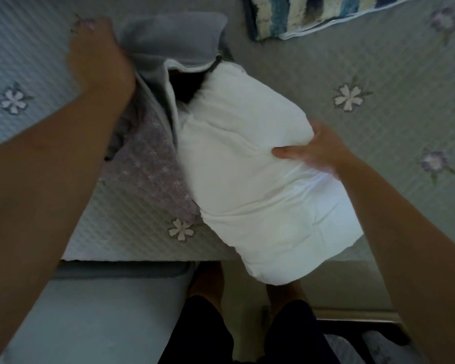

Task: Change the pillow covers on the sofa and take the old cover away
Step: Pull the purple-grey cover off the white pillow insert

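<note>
Gripping white pillow insert [247,179] with right hand [315,148], thumb on top, fingers wrapped round its edge, left hand [97,59] blurred, fingers curled on grey cover [174,35]

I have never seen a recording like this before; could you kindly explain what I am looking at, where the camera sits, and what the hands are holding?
There is no machine here. A person wears one wide-angle camera on the head, so the single picture looks forward and down along both bare arms. The left hand grips a grey pillow cover by its edge. The right hand pinches a white pillow, whose far end lies at the cover's open mouth. One picture cannot tell whether the pillow is going in or coming out. Both lie on a sofa seat spread with a quilted throw sewn with flowers. A fluffy striped cushion lies at the top edge, and the person's legs show at the bottom.
</note>
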